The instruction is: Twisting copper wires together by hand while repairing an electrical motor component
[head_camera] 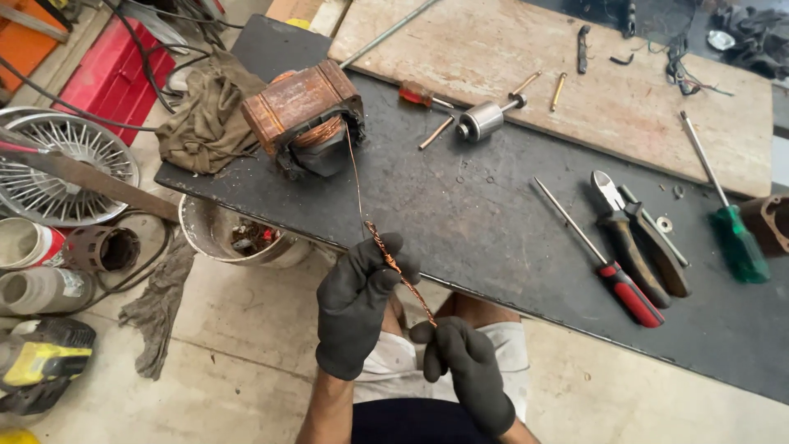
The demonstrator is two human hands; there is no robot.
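Right now I see my left hand (359, 300) and right hand (468, 362), both gloved, with fingers clamped on a twisted copper wire (400, 274) that runs taut up to the motor stator (306, 115) on the dark tabletop (493, 214); too hard a pull could snap the strand or drag the stator off the edge

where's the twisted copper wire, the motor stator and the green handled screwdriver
twisted copper wire (401, 275): head view, on the twisted stretch between the two gloved hands
motor stator (302, 115): head view, on its rusty laminated top face
green handled screwdriver (740, 242): head view, on the green handle
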